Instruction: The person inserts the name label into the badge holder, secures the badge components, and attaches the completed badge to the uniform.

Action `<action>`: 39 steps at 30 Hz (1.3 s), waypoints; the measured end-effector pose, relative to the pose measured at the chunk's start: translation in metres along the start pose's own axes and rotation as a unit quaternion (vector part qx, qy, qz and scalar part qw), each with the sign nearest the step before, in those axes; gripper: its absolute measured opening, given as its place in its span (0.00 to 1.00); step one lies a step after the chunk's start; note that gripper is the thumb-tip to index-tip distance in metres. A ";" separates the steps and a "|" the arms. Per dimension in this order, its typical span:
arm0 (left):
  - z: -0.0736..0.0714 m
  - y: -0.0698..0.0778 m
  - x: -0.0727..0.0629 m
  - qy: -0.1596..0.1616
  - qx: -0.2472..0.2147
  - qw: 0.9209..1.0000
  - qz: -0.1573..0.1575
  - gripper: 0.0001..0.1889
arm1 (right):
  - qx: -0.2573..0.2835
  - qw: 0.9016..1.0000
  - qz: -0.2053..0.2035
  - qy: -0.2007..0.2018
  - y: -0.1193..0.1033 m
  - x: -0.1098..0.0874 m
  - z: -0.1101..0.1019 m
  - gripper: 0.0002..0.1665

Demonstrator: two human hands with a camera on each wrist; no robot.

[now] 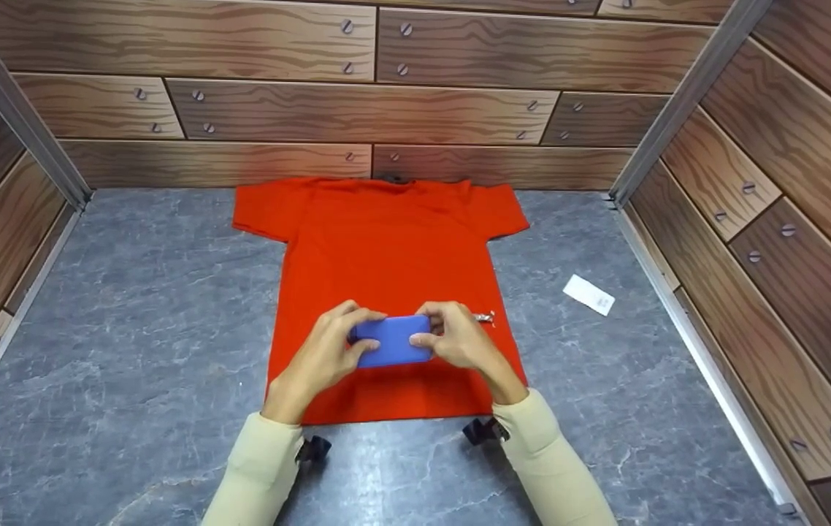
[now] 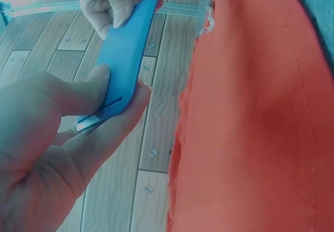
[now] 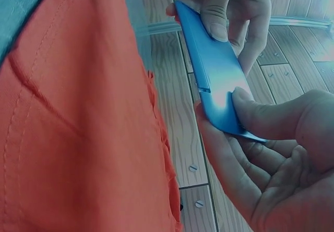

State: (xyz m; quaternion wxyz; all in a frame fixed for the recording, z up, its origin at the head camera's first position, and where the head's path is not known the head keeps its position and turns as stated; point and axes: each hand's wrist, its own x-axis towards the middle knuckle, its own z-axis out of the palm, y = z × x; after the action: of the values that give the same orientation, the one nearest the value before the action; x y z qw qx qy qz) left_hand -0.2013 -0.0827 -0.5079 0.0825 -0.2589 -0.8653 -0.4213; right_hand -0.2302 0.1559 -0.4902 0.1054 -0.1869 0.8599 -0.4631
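Observation:
A flat blue plastic case (image 1: 395, 342) with rounded corners is held level above a red T-shirt (image 1: 386, 256). My left hand (image 1: 324, 351) pinches its left end, thumb on the near face and fingers behind. At the right end, my right hand (image 1: 457, 337) pinches it the same way. Both wrist views show the case (image 2: 122, 55) with a thin seam along its edge, its lid apparently closed. The T-shirt lies spread flat, collar at the far side. A small shiny item (image 1: 485, 318), too small to identify, rests on it beside my right hand.
A white card or tag (image 1: 589, 294) lies on the grey marbled floor (image 1: 167, 329) to the right. Wood-patterned panels (image 1: 277, 109) with metal corner strips wall in the back and both sides. The shirt's collar reaches almost to the back wall.

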 end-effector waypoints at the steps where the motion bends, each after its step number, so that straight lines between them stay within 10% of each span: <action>1: 0.000 0.000 0.000 0.002 0.001 1.000 0.002 0.18 | -0.001 1.000 -0.001 0.001 0.000 0.000 0.000 0.06; 39: -0.005 0.000 0.002 -0.008 0.008 1.000 -0.004 0.27 | 0.025 1.000 -0.004 0.006 0.002 0.000 -0.010 0.10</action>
State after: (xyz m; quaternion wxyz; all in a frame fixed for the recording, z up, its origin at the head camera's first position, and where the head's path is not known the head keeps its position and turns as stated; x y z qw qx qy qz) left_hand -0.2032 -0.0854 -0.5041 0.0763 -0.2585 -0.8703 -0.4123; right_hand -0.2341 0.1639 -0.4864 0.1029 -0.1848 0.8479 -0.4861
